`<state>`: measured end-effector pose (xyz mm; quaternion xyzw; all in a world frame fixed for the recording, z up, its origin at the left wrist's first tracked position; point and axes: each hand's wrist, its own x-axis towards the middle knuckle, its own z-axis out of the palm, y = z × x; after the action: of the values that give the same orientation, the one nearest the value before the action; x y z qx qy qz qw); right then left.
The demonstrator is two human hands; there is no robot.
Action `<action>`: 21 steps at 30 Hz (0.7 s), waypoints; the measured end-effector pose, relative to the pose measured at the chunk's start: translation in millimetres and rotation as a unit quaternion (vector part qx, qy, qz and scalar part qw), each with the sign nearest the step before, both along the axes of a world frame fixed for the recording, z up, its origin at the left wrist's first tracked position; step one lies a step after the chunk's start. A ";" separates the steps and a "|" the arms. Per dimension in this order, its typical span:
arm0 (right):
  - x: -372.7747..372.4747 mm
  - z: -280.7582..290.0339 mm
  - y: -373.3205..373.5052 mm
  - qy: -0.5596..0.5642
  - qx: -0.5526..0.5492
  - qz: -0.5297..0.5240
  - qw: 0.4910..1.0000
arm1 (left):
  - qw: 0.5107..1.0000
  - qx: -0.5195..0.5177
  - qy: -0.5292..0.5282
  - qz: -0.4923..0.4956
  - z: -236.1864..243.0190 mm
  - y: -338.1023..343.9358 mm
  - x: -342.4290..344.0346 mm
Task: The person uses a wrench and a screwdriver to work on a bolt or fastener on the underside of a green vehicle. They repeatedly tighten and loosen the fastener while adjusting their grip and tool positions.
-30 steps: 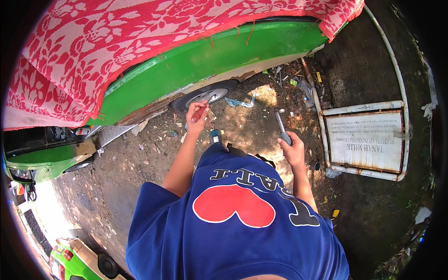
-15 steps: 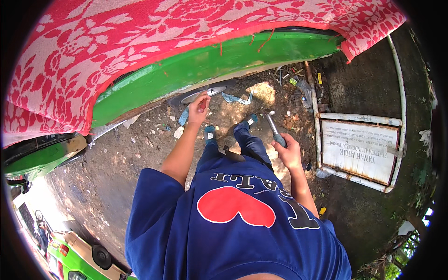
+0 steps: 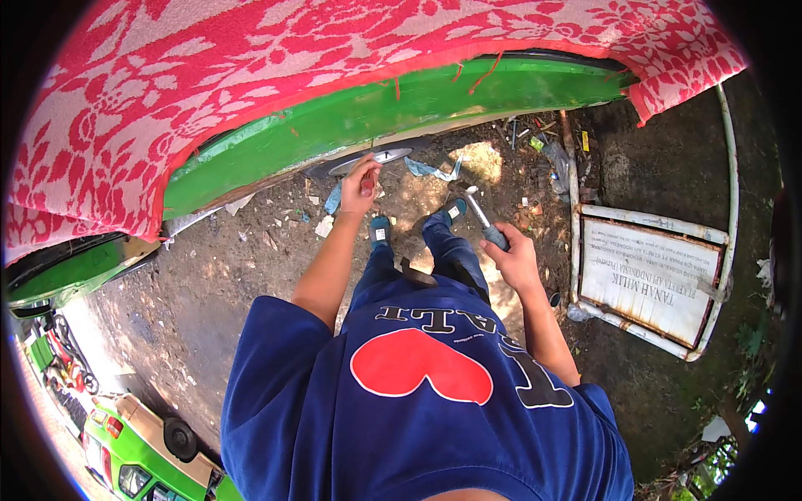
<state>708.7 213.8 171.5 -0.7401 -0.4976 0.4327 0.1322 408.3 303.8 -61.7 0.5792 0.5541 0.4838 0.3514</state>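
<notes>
Brown, sun-dappled earth strewn with scraps spreads below, outdoors, with a green vehicle under a red patterned cloth at the far side and a white sign in a pipe frame at right. The left hand closes around a red handle (a wheel shows just beyond); the right hand grips a metal-shafted tool above the ground.
</notes>
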 end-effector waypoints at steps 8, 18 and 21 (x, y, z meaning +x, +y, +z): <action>-2.5 -8.0 -7.8 0.003 0.007 -0.006 1.000 | 0.999 -0.011 0.030 -0.033 -2.8 7.2 -8.3; -31.0 -20.5 7.6 0.040 0.105 0.061 0.992 | 0.998 -0.013 0.048 -0.048 21.4 30.9 -3.4; -49.9 -23.2 22.0 0.048 0.094 0.082 0.991 | 0.995 -0.004 0.067 -0.079 14.6 37.5 -9.5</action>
<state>658.8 235.7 148.2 -0.6592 -0.5881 0.4288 0.1890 398.8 341.3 -47.1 0.6509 0.5309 0.4119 0.3533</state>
